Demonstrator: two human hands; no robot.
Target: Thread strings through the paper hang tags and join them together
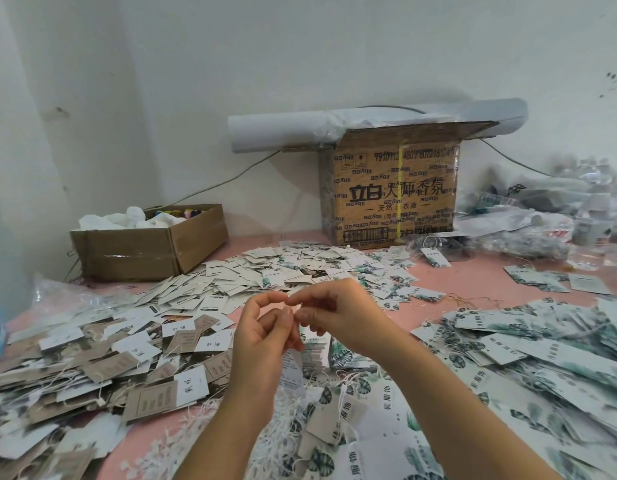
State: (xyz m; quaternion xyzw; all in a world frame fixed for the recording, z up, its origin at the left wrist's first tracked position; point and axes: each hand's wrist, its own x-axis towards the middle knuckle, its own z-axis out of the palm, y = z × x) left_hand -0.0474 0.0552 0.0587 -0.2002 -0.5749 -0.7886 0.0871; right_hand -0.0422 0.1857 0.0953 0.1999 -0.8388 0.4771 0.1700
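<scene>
**Threading one tag, heaps to go**

Both hands meet well in front of the box. The left hand curls round a tag hanging under it. The right hand pinches a white speck at the tag's top, probably the string, though it is too small to be sure. Front-left of the box lies a pile already strung. Just before the box, an unstrung heap waits. Plenty seems left.

Pink table; white hang tags, green leaf print; brown box.
</scene>
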